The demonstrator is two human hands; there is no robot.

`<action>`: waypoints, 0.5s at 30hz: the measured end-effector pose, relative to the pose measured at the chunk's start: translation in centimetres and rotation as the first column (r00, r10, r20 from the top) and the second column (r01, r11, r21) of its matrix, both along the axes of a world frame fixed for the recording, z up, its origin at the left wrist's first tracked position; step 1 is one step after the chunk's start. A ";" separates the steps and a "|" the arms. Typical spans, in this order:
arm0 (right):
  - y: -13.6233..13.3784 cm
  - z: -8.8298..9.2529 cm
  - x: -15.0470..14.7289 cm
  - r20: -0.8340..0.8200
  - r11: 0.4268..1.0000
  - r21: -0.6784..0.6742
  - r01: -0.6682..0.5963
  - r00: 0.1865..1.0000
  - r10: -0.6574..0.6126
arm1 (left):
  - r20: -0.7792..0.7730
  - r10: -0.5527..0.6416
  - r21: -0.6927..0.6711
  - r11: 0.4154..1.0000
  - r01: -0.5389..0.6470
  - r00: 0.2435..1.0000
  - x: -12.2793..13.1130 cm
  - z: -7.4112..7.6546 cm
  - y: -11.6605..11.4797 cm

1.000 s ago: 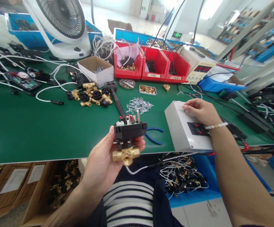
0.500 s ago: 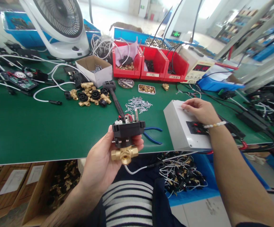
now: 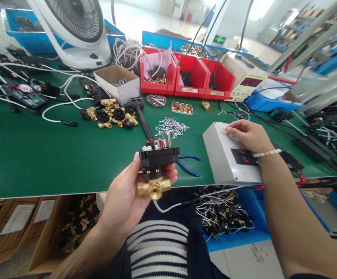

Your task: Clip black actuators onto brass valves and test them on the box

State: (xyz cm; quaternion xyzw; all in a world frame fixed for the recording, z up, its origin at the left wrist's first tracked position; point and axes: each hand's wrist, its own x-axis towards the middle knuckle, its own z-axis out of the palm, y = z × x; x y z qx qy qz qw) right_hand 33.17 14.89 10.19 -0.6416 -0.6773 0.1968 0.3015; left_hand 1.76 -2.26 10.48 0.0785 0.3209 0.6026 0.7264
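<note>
In my left hand (image 3: 124, 193) is a motorized brass valve (image 3: 154, 188), its three-way brass body facing me below an open black actuator (image 3: 159, 157) with wires and a metal pin on top. A white cable (image 3: 165, 210) runs from it to the right. My right hand (image 3: 248, 135) rests on a grey test box (image 3: 222, 166), thumb and forefinger pinched on a small switch near its far edge, mostly hidden by the fingers. Just right of the valve lie blue-handled pliers (image 3: 190, 166). Beyond it are a pile of metal clips (image 3: 172, 127) and a black-handled tool (image 3: 145, 120).
Brass fittings with black caps (image 3: 113, 114) lie at left, near a white carton (image 3: 118, 87). Red bins (image 3: 190, 91), a power supply (image 3: 245, 83) and a fan (image 3: 78, 23) line the back. A blue crate (image 3: 257, 228) of wired parts sits below the bench edge.
The view has shifted slightly, so everything sits a little differently in the picture. Both hands keep their places on the valve and the grey box.
</note>
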 end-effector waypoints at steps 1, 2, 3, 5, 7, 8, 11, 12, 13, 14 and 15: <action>0.0 0.1 -0.1 0.001 1.000 -0.003 0.009 1.000 -0.009 | 0.003 -0.001 0.007 1.000 0.001 1.000 0.0 0.0 0.0; -0.1 0.1 -0.2 0.001 1.000 -0.006 0.019 1.000 -0.019 | 0.006 -0.001 0.011 1.000 0.001 1.000 -0.1 0.0 0.0; -0.2 0.2 -0.3 0.001 1.000 -0.008 0.027 1.000 -0.027 | 0.006 -0.002 0.013 1.000 0.002 1.000 -0.1 0.0 -0.1; -0.3 0.4 -0.6 0.001 0.999 -0.011 0.039 0.999 -0.039 | 0.006 -0.006 0.016 1.000 0.006 1.000 -0.1 -0.1 -0.1; -0.4 0.4 -0.8 0.004 0.999 -0.013 0.052 0.999 -0.052 | 0.005 -0.003 0.015 1.000 0.002 1.000 -0.2 -0.1 -0.2; -0.4 0.4 -0.9 0.005 0.998 -0.015 0.061 0.998 -0.060 | 0.005 0.000 0.015 1.000 0.000 1.000 -0.1 -0.2 -0.2; -0.4 0.4 -0.9 0.009 0.997 -0.024 0.075 0.997 -0.075 | 0.005 0.005 0.010 1.000 -0.005 1.000 -0.1 -0.2 0.0; -0.4 0.3 -0.9 0.011 0.997 -0.027 0.076 0.997 -0.076 | 0.007 0.005 0.011 1.000 -0.005 1.000 -0.1 -0.2 0.0; -0.4 0.3 -0.9 0.012 0.997 -0.028 0.077 0.997 -0.077 | 0.010 0.005 0.013 1.000 -0.005 1.000 0.0 -0.2 0.0; -0.4 0.3 -0.9 0.013 0.997 -0.028 0.077 0.997 -0.077 | 0.013 0.005 0.015 1.000 -0.005 1.000 0.0 -0.2 0.1; -0.4 0.3 -0.8 0.014 0.997 -0.029 0.078 0.997 -0.077 | 0.017 0.005 0.017 1.000 -0.005 1.000 -0.1 -0.2 0.1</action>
